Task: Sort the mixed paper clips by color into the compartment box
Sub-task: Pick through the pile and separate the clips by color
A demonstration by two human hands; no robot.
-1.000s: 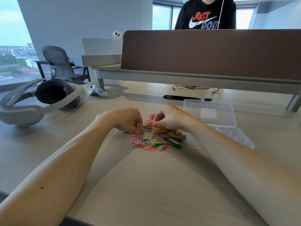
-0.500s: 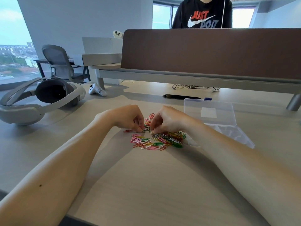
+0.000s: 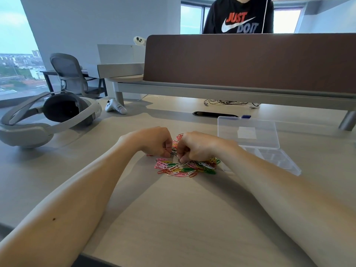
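Two curled hands are pinching paper clips (image 3: 185,167) beside the compartment box (image 3: 273,157), left hand (image 3: 152,141) just beside right hand (image 3: 196,147)

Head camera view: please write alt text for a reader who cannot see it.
Two bare hands, left hand and right hand, reach with curled fingers into a pile of mixed colored paper clips on a pale desk. A clear compartment box with its lid open stands to the right; a white headset lies at far left.
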